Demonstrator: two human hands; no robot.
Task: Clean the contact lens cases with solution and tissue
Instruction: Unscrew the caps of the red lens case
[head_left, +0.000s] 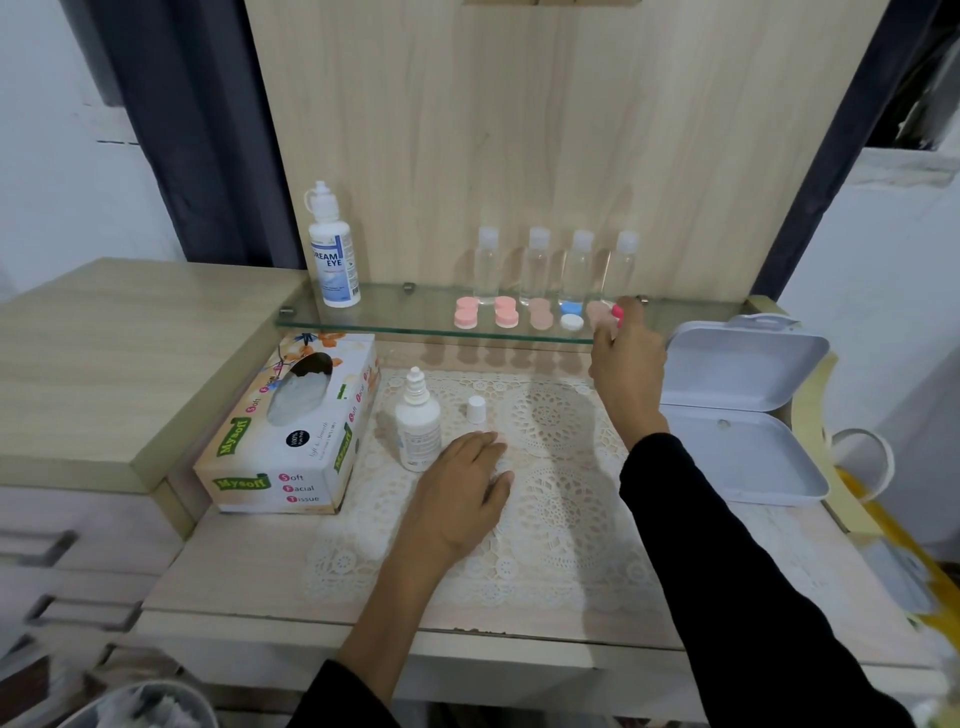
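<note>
Right hand (626, 364): fingers bunched at the front edge of the glass shelf (389, 318), tips closed on the end case (600, 310), the rightmost of 5 in the row. A bright pink part shows between the tips. We read this as a pinch, though the hand hides the contact itself.

Left hand (467, 483): fingers straight and close together, palm down on the lace mat (556, 415). We can't make out anything held. A pale patch at its fingertips may be tissue, too unclear to call.

Outward from the left hand: small solution bottle (418, 426) just beside it, upright and uncapped, its cap (476, 408) standing loose on the mat. Tissue box (296, 421) lies just left of the bottle.

On the shelf, the other 4 cases: 2 pink, 1 peach and a blue-and-white case (571, 314) next to the one being taken. Behind them are 4 clear bottles (537, 265). A large solution bottle (334, 254) stands at the shelf's left end. An open white box (737, 405) sits right of the mat.

Risks as we judge them:
- The case is small and smooth and sits at the glass lip, so a thin pinch could let it drop to the mat or floor
- Drawing the wrist back could clip the neighbouring case or a clear bottle behind
- The open bottle stands by the left hand, so 1 nudge tips it and solution soaks the mat and tissue box
</note>
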